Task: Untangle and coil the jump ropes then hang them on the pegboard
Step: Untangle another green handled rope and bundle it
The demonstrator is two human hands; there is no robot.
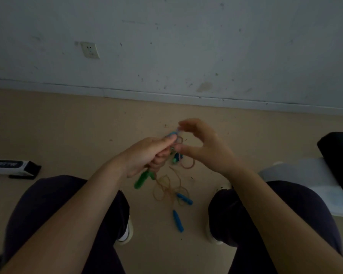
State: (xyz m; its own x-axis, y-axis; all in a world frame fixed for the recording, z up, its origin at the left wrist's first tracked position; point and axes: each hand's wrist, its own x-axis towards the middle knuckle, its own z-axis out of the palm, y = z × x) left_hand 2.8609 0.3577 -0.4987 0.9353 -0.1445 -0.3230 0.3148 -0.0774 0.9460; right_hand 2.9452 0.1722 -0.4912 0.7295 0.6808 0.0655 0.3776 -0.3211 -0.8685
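Left hand [145,155] grip around rope handles [143,179]

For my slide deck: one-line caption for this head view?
Left hand grips green handles while right hand works tangled jump ropes above the floor.

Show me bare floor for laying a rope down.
Bare floor runs between the baseboard and the left knee. Crowded between the knees: rope loops and blue handles lie there, below both hands.

Counting handles: one green handle [142,179], maybe two, blur makes it hard to call. Blue handles: two on the floor at 6 o'clock [184,198] [178,220], at least two more up by the hands.
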